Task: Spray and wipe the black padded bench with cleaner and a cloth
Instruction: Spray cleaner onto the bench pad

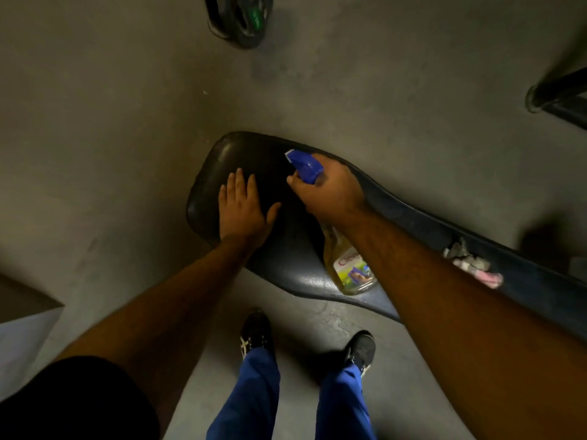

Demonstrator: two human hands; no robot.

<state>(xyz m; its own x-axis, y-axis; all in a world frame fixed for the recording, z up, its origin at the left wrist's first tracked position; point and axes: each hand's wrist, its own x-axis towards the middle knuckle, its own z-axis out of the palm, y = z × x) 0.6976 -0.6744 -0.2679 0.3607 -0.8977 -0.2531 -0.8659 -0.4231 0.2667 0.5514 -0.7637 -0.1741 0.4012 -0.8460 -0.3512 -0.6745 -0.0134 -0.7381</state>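
One spray bottle [346, 249], nozzle seemingly up-left.

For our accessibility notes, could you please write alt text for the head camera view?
A person's right hand grips a blue-topped spray bottle of yellow cleaner over a black padded bench, while the left hand rests flat on the pad. A crumpled pink and grey cloth lies further along the bench.

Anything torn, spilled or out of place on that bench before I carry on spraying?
No spill shows. The cloth lies crumpled on the bench beyond the right arm, touched by neither hand. The right hand grips the spray bottle; the left hand rests flat on the padding.
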